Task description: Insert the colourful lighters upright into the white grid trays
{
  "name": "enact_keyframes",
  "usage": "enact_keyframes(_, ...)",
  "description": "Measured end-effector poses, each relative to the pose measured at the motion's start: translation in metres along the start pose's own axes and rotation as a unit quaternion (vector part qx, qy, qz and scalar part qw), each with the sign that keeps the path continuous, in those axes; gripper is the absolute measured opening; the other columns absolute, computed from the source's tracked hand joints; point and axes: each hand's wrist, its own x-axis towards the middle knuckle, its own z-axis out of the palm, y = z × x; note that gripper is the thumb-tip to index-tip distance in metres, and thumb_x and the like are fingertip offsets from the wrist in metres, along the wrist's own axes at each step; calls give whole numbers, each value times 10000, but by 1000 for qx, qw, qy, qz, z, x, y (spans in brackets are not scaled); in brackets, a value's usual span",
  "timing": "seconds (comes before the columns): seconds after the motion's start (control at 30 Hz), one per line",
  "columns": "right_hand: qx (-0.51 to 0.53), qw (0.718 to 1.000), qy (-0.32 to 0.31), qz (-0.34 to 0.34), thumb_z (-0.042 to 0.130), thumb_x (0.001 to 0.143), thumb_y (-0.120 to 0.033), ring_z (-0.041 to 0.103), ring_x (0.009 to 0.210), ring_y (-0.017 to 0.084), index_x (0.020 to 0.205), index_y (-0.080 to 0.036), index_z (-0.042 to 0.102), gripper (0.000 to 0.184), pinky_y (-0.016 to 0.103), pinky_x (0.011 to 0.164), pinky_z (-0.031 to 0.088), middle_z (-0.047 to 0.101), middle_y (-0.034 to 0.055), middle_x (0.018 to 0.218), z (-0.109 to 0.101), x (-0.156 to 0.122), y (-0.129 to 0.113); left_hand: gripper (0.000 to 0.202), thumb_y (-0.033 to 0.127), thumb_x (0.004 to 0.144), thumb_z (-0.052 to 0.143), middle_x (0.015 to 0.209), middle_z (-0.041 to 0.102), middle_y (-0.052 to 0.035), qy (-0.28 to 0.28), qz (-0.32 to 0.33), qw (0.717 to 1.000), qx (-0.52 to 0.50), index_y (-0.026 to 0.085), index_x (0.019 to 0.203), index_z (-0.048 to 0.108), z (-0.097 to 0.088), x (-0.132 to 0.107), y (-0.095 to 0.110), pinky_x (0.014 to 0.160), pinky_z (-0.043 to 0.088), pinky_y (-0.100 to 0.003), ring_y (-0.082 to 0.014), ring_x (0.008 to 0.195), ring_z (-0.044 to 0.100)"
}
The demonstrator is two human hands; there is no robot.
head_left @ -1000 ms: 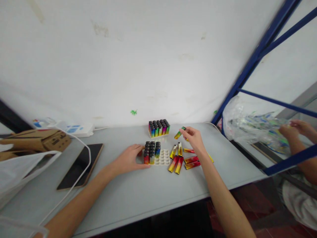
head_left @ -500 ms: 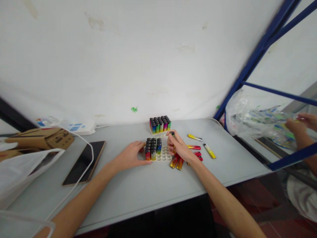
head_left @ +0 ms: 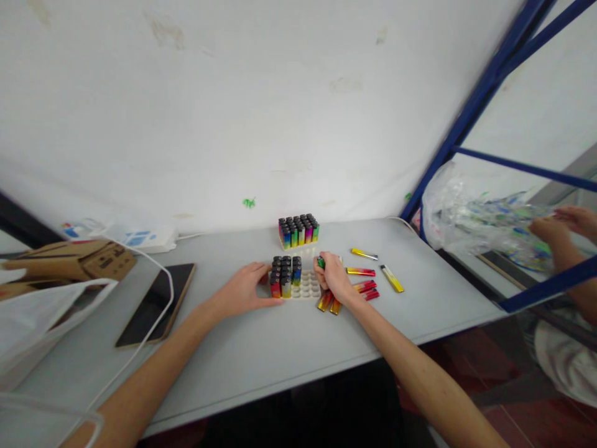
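Observation:
My left hand (head_left: 245, 289) braces the left end of a white holed tray (head_left: 308, 287), thumb along its front edge and fingers by its left side. Black-topped lighters (head_left: 282, 277) in several colours stand upright in the tray's left part; holes show on its right. Closed around a lighter (head_left: 321, 262) with a green part showing, my right hand (head_left: 334, 277) is above the tray's right end. My fingers hide most of that lighter. Red and yellow lighters (head_left: 334, 305) lie loose under and beside my right wrist.
A full tray of lighters (head_left: 298, 231) stands by the wall. Yellow lighters (head_left: 392, 279) lie to the right. On the left are a phone (head_left: 156, 305), a white cable (head_left: 171, 292), a cardboard box (head_left: 109, 261) and a power strip (head_left: 152, 238). Beyond a blue frame (head_left: 466, 124), another person's hands (head_left: 555, 230) handle clear plastic.
My right hand has turned over slightly, and a green part of its lighter now shows. My left hand keeps its place at the tray. The whole view has shifted slightly.

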Motion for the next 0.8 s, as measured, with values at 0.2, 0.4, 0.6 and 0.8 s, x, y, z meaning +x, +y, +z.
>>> enact_keyframes(0.2, 4, 1000, -22, -2, 334, 967, -784, 192, 441, 96, 667, -228, 465, 645, 250, 428, 151, 260, -76, 535, -4, 1, 0, 549, 708, 759, 740, 899, 659, -53, 4, -2, 1000, -6, 193, 925, 649, 1, 0, -2, 778, 486, -361, -266, 837, 622)
enact_keyframes(0.4, -186, 965, 0, -184, 418, 1037, -631, 529, 676, 157, 984, -222, 607, 454, 264, 612, 441, 562, -8, 762, -13, -8, -11, 566, 711, 763, 747, 915, 663, -60, 4, 1, 1000, -12, 187, 959, 658, 3, -1, -3, 787, 486, -364, -270, 847, 622)
enact_keyframes(0.6, -323, 894, -36, -307, 615, 1001, -492, 627, 794, 180, 883, -197, 661, 321, 302, 789, 489, 686, 39, 852, -16, -15, -20, 576, 709, 759, 759, 920, 664, -61, 8, 0, 1000, -6, 188, 985, 662, 5, -2, -6, 785, 487, -366, -274, 845, 621)
enact_keyframes(0.8, -346, 896, -46, -275, 674, 973, -483, 654, 661, 158, 831, -197, 681, 320, 262, 676, 471, 730, 14, 747, -17, -18, -16, 596, 697, 758, 772, 977, 679, -78, 4, 0, 1000, -10, 183, 1045, 674, 5, -3, -5, 810, 498, -372, -288, 888, 634)
